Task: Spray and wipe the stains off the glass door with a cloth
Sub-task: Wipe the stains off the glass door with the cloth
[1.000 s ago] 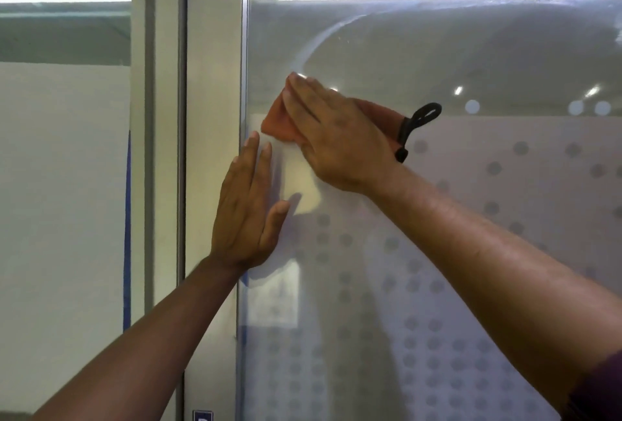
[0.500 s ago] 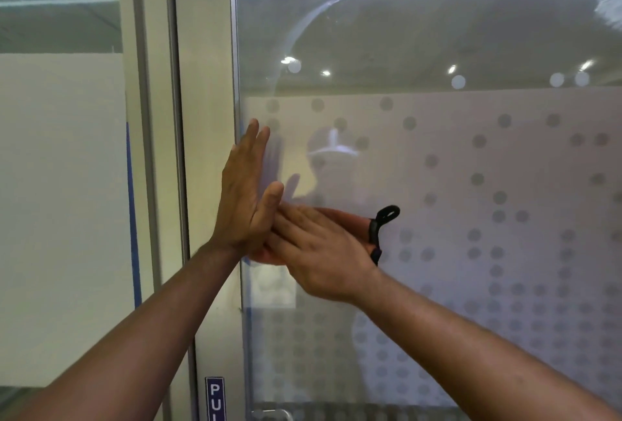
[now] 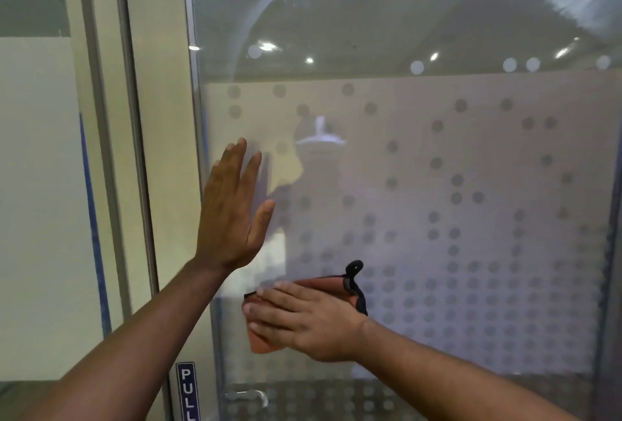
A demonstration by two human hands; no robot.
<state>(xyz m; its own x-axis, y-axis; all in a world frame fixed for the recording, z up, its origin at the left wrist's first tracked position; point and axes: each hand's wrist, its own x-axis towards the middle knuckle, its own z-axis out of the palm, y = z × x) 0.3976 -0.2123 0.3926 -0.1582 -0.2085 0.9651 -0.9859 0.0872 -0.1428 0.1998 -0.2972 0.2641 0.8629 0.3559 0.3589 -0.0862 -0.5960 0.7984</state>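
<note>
near door's left edge, right hand point(image 3: 313, 323) presses cloth point(image 3: 266, 341) flat; left hand point(image 3: 232, 212) above

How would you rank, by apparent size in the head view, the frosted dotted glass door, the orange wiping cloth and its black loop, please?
1. Frosted dotted glass door.
2. Orange wiping cloth, even though the right hand covers much of it.
3. Black loop, clearly smallest.
</note>
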